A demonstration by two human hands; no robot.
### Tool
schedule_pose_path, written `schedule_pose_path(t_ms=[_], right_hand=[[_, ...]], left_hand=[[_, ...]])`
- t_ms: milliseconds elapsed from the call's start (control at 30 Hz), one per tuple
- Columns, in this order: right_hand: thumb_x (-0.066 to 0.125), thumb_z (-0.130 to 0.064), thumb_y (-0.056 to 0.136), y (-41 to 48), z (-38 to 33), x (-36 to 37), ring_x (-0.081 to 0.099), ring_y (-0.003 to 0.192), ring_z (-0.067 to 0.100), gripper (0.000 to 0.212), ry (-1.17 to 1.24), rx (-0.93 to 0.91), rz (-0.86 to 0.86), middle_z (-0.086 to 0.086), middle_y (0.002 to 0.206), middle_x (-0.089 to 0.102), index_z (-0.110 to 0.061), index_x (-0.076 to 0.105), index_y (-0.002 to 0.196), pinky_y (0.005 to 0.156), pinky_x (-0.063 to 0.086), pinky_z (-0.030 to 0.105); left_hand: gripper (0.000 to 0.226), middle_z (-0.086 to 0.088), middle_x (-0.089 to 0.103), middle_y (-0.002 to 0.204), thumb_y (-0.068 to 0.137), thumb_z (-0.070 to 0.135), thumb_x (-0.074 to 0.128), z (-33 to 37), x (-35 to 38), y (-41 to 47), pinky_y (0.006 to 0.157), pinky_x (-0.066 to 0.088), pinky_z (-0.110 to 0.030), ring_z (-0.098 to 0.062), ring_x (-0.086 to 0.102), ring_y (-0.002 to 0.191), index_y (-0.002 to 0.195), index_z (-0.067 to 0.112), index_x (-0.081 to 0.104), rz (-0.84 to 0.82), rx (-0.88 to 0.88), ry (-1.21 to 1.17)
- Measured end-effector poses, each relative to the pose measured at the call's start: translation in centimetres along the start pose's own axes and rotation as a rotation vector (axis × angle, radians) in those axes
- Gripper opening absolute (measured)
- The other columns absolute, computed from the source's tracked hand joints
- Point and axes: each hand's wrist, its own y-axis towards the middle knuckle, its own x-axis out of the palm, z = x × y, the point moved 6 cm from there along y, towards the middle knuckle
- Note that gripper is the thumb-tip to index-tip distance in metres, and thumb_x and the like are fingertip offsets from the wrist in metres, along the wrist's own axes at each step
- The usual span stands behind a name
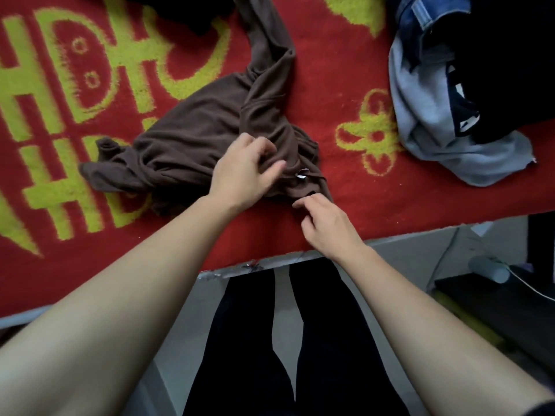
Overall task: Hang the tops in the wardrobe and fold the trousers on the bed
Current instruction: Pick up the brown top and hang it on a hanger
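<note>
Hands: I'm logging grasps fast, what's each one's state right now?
Left hand: curled fingers grip the brown garment.
Right hand: fingertips at the garment's near edge; grip cannot be told.

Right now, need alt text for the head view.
A person's left hand grips a crumpled brown garment on a red blanket with yellow-green patterns, while the right hand touches its near edge. A pile of grey and denim clothes lies to the right.
</note>
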Motion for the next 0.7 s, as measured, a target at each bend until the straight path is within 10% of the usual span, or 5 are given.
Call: schedule_pose_path(t_ms=[200,367,700], right_hand=[[0.057,-0.019,0.096,-0.2,3.1,-1.4,0.057,0.114,0.03,0.054,0.083,0.423,0.182,0.012,0.126,0.058,-0.013,0.037,0.146,0.096,0.043,0.039],[0.058,-0.029,0.095,1.2,3.6,-3.1,0.059,0.107,0.032,0.026,-0.025,0.545,0.141,0.01,0.12,0.054,-0.021,0.064,0.119,0.084,0.043,0.032],[0.052,-0.035,0.097,1.2,-7.1,-11.3,0.047,0.089,0.021,0.034,0.434,0.433,0.43,0.001,0.079,0.054,-0.019,0.049,0.067,0.079,0.03,0.028]], left_hand=[[0.035,-0.008,0.055,0.119,0.089,0.026,0.062,-1.1,3.7,-1.7,0.088,0.045,-0.043,-0.03,0.049,0.113,0.124,0.027,0.065,-0.214,0.0,0.44],[0.034,-0.004,0.071,0.11,0.082,0.015,0.062,-2.6,0.4,-2.5,0.093,0.048,-0.037,-0.028,0.062,0.105,0.114,0.025,0.069,0.011,-0.272,0.047],[0.008,-0.008,0.059,0.077,0.08,0.017,0.061,2.3,-12.8,-5.0,0.064,0.046,-0.037,-0.021,0.056,0.072,0.082,0.019,0.053,0.331,-0.577,-0.934]])
